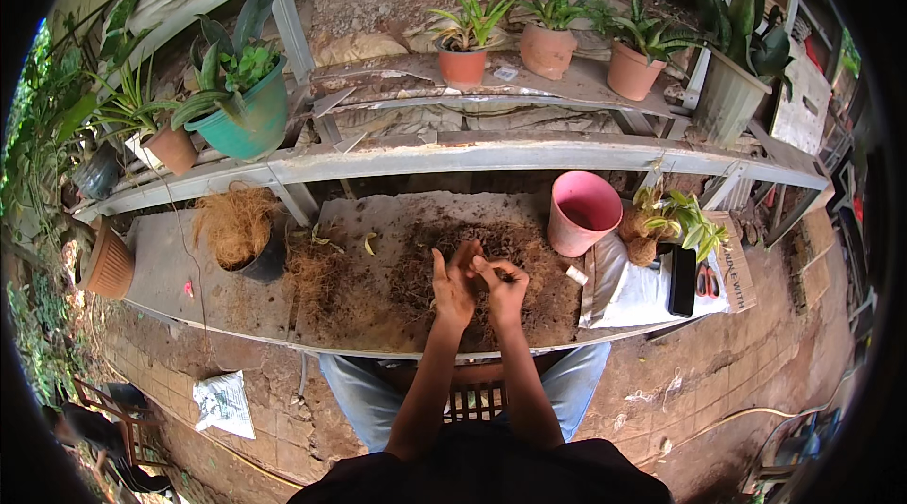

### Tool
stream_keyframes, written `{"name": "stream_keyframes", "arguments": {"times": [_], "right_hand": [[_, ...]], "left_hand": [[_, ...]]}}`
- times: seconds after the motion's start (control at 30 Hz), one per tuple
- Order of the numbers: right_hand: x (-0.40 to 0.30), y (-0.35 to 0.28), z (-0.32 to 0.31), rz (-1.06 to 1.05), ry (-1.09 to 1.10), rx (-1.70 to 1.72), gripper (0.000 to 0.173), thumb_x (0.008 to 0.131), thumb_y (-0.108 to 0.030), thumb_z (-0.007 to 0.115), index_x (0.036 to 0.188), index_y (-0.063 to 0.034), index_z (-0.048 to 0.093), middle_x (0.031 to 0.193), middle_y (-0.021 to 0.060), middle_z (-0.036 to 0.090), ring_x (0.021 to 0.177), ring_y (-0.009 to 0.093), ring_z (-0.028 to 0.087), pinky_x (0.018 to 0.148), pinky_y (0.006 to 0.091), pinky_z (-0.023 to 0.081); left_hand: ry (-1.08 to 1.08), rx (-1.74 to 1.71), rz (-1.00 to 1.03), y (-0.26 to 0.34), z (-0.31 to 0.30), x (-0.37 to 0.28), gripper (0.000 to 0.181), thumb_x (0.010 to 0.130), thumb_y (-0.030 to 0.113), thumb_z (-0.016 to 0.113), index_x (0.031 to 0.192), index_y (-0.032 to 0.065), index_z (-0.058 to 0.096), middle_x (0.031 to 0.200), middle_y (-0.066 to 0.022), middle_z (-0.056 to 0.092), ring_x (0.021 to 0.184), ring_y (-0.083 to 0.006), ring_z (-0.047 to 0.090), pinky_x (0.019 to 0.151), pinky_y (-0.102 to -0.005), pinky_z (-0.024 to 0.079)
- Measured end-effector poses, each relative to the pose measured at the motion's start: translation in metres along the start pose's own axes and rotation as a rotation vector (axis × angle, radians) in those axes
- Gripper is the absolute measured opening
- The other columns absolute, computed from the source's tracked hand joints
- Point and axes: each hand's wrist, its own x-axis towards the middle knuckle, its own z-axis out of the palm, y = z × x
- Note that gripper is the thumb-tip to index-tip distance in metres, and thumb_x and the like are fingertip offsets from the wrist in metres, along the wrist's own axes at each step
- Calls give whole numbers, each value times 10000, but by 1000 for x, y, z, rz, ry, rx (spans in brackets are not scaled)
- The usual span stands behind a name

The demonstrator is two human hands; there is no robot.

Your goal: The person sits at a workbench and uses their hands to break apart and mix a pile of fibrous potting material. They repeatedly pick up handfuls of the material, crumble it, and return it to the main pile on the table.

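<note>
My left hand [453, 288] is raised over the dark potting soil [418, 256] on the table, its palm turned up and fingers spread. Beside it, the thumb and fingertips of my right hand [502, 288] are bent towards the left palm. Whether anything small lies between them cannot be made out. Just beyond the hands to the right stands a pink plastic pot [575, 217], its inside showing no fill. A small white cylindrical object [577, 275] lies below that pot. Loose brown coir fibre [312, 277] is scattered left of the soil.
At the left stand a black pot [266, 262] heaped with coconut fibre [244, 224] and a terracotta-coloured pot [110, 264]. On the right, a white sack [616, 291] bears a phone [682, 281], red-handled scissors [706, 281] and a leafy plant [691, 217]. Potted plants line the metal-framed shelf [496, 153] behind.
</note>
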Motion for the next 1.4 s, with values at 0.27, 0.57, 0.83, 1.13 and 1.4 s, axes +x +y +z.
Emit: {"name": "stream_keyframes", "arguments": {"times": [0.27, 0.57, 0.83, 1.13, 1.4], "right_hand": [[15, 9, -44, 430, -108, 262, 175, 821, -135, 699, 724, -19, 611, 683, 125, 626, 521, 198, 585, 441, 300, 416], [-5, 3, -5, 583, -221, 258, 758, 961, -656, 338, 1407, -45, 391, 1389, 158, 447, 1307, 260, 424, 1081, 418, 363], [4, -15, -12, 168, -197, -95, 676, 1005, -524, 382, 1368, 41, 455, 1454, 159, 433, 1376, 272, 378, 1151, 424, 273], [-6, -19, 3, -309, -409, -464, 501, 834, -73, 731, 1302, -28, 560, 1432, 159, 461, 1322, 276, 456, 1074, 373, 382], [0, -4, -4, -195, -289, -302, 445, 822, -34, 742, 1240, 9, 596, 1212, 84, 583, 1127, 171, 564, 931, 297, 463]], "left_hand": [[-64, 534, 417, 16, 4, -5, 659, 1024, 499, 296, 1393, -25, 448, 1440, -178, 446, 1368, -286, 394, 1149, -425, 294], [115, 742, 676, -14, 14, -10, 263, 935, 200, 653, 817, -22, 731, 855, -127, 723, 817, -210, 690, 755, -383, 542], [42, -267, 177, 17, -30, 9, 475, 958, 280, 612, 535, 82, 523, 537, -71, 570, 532, -197, 590, 564, -342, 496], [-363, -311, 146, 10, -15, 3, 472, 1054, 358, 336, 1255, -6, 561, 1292, -161, 555, 1230, -274, 516, 1060, -395, 438], [-202, 258, 255, 25, 19, -12, 371, 1029, 276, 455, 1233, -2, 591, 1277, -136, 583, 1217, -214, 536, 1047, -370, 448]]}}
